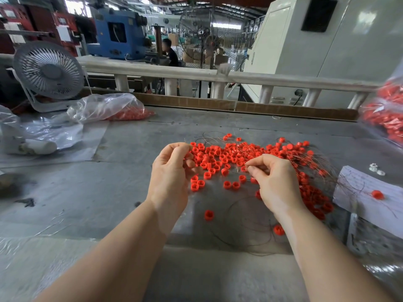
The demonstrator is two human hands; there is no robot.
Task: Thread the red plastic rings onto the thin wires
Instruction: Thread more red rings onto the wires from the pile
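A heap of small red plastic rings lies spread over the grey table, with thin dark wires curling through and in front of it. My left hand hovers at the heap's left edge, fingers curled, thumb and forefinger pinching a thin wire end near the top. My right hand is over the heap's middle, pinching a wire between thumb and fingertips. Single rings lie loose near my wrists. What sits inside either palm is hidden.
A white desk fan stands at the back left beside a clear bag with red rings. More bagged rings sit at the right edge. A white paper sheet carries one ring. A low board borders the far side.
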